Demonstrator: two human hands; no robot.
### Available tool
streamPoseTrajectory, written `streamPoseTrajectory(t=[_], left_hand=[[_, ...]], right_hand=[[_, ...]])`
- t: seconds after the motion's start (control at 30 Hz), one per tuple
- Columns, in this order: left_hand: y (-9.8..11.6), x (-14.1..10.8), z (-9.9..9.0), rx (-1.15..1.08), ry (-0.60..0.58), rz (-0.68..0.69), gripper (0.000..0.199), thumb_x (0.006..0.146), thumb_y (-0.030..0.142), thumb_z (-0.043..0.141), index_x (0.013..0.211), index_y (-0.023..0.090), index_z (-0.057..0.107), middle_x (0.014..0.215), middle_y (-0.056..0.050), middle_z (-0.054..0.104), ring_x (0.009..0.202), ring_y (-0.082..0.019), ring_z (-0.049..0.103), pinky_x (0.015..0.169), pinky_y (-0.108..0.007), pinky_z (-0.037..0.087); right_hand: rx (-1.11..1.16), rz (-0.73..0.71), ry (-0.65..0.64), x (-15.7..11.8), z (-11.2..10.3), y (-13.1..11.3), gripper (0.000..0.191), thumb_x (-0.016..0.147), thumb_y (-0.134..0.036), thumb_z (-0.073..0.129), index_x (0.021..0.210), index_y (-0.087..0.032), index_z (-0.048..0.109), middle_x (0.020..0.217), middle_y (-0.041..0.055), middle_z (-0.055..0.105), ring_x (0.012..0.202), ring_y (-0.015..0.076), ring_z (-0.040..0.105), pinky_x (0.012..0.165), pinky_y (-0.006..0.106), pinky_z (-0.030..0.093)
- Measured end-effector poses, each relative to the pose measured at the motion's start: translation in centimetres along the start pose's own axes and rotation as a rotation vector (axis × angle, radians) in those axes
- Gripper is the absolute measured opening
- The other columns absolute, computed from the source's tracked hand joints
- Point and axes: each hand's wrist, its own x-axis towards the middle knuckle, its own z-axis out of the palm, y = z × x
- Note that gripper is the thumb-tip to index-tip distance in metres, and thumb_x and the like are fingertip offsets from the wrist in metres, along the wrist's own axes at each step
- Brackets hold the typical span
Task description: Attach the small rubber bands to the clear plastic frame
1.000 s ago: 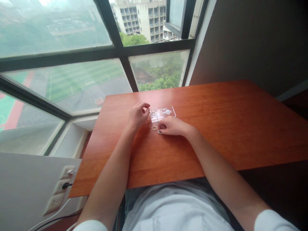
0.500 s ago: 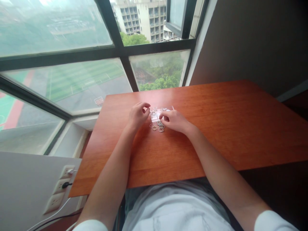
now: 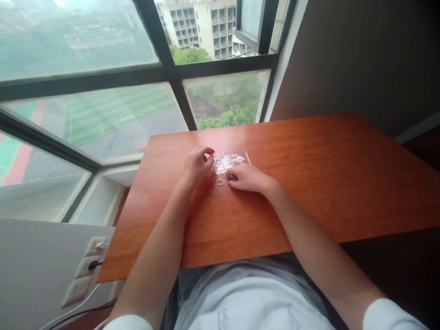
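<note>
A clear plastic box (image 3: 222, 166) lies on the brown wooden table, with small items inside that are too small to make out. Several small pale rings (image 3: 220, 182) lie just in front of it. My left hand (image 3: 199, 162) is at the box's left edge, thumb and fingers curled towards each other; whatever may be between the tips is too small to tell. Over the right part of the rings is my right hand (image 3: 244, 177), its fingers pinched down among them and covering some. What it grips is hidden.
The wooden table (image 3: 326, 183) extends far to the right. Behind it stands a dark-framed window (image 3: 223, 68). At the lower left, wall sockets (image 3: 84, 270) hold plugs with cables, beyond the table's left edge.
My right hand has moved down from the box's front right onto the rings, showing more of the box and hiding several rings. My left hand has stayed in place.
</note>
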Motion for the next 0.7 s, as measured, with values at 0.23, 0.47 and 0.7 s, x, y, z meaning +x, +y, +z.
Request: streamPoseTrajectory(t=[0.23, 0.47, 0.7], left_hand=[[-0.1, 0.0, 0.0, -0.006, 0.011, 0.010, 0.017, 0.082, 0.020, 0.058, 0.094, 0.019, 0.070, 0.093, -0.003, 0.072, 0.067, -0.013, 0.063, 0.066, -0.025, 0.048], [-0.1, 0.0, 0.0, -0.033, -0.004, 0.026, 0.017, 0.082, 0.020, 0.057, 0.093, 0.019, 0.070, 0.092, -0.003, 0.071, 0.068, -0.014, 0.063, 0.067, -0.025, 0.049], [0.9, 0.0, -0.3, -0.090, -0.015, 0.025, 0.016, 0.084, 0.026, 0.059, 0.093, 0.019, 0.071, 0.092, -0.004, 0.072, 0.069, -0.014, 0.064, 0.064, -0.024, 0.050]], right_hand=[[0.102, -0.042, 0.155, 0.3, -0.2, 0.2, 0.008, 0.080, -0.020, 0.063, 0.080, -0.019, 0.071, 0.070, -0.0004, 0.065, 0.066, 0.0120, 0.055, 0.062, 0.022, 0.036], [0.305, 0.074, 0.720, 0.7, -0.9, 0.5, 0.018, 0.085, -0.032, 0.059, 0.085, -0.017, 0.068, 0.058, -0.0034, 0.053, 0.056, 0.0114, 0.047, 0.058, 0.024, 0.037], [0.270, 0.090, 0.673, 1.0, -0.5, 0.9, 0.015, 0.083, -0.030, 0.059, 0.084, -0.018, 0.068, 0.059, -0.0031, 0.055, 0.056, 0.0116, 0.050, 0.059, 0.024, 0.038]])
